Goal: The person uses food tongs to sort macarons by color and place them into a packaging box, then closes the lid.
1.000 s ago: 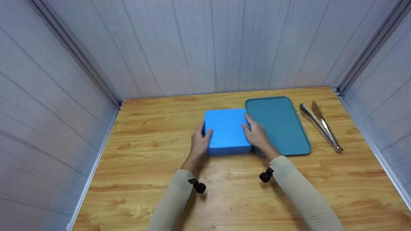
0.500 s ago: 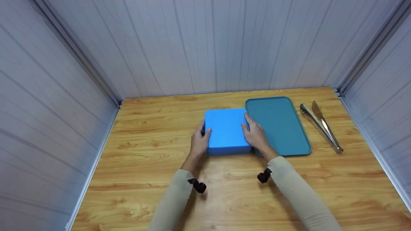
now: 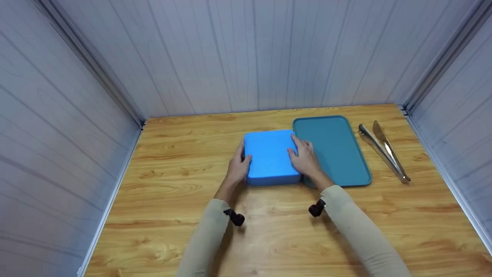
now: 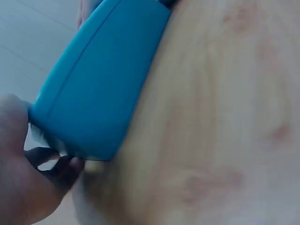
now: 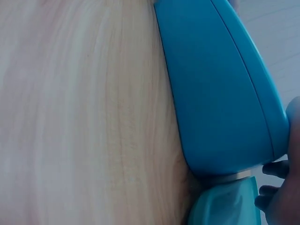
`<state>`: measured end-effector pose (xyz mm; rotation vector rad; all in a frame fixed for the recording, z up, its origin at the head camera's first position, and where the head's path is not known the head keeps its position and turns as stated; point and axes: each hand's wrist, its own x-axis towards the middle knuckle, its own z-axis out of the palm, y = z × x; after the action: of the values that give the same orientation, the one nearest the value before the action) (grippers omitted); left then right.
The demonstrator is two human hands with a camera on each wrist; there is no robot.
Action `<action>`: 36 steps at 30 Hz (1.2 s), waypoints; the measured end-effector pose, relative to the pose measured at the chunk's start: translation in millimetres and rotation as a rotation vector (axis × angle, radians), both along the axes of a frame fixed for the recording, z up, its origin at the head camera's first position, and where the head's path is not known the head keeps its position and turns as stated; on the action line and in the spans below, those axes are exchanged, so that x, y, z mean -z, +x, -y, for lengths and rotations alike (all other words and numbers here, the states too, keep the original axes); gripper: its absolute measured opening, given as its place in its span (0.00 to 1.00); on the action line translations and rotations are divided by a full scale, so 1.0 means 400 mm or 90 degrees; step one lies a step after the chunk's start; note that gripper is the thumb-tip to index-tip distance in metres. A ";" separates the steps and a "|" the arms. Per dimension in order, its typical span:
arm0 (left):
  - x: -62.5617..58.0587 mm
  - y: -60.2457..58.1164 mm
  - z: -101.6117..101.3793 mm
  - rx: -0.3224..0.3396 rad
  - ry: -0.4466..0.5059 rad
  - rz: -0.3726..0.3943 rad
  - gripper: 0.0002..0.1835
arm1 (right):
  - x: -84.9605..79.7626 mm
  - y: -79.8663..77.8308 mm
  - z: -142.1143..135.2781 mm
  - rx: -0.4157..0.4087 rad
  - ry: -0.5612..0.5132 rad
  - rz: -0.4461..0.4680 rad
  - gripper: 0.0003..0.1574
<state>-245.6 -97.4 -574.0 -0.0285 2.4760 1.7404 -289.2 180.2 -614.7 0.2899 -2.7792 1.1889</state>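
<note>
A square blue lidded box sits on the wooden table, its smooth top facing up. My left hand grips its left side, thumb over the top edge and fingers down along the wall. On the opposite side my right hand holds the box, its thumb also on the top edge. Both wrist views show the front wall of the box with a thin seam below the lid. In the right wrist view, the right hand's fingers are at the box's corner, partly cut off by the frame.
A teal tray lies just right of the box, its left edge partly hidden by the box and right hand. Farther right are metal tongs and a knife-shaped metal utensil. Pale panel walls enclose the table's back and sides.
The right hand's outer fingers have lifted and spread slightly beside the box. The box and left hand have barely moved.
</note>
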 end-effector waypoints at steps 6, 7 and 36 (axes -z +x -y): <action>-0.015 -0.041 -0.013 0.021 -0.109 0.009 0.36 | -0.055 0.002 0.008 0.006 0.037 0.041 0.46; -0.012 -0.044 -0.013 0.018 -0.120 0.005 0.36 | -0.065 0.008 0.013 0.010 0.038 0.038 0.47; -0.010 -0.051 0.011 0.022 -0.194 -0.080 0.37 | -0.129 0.041 0.000 -0.021 0.033 0.083 0.46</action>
<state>-266.2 -101.6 -570.0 0.0991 2.7899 1.3769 -273.0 180.0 -563.3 0.2734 -2.9321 1.1853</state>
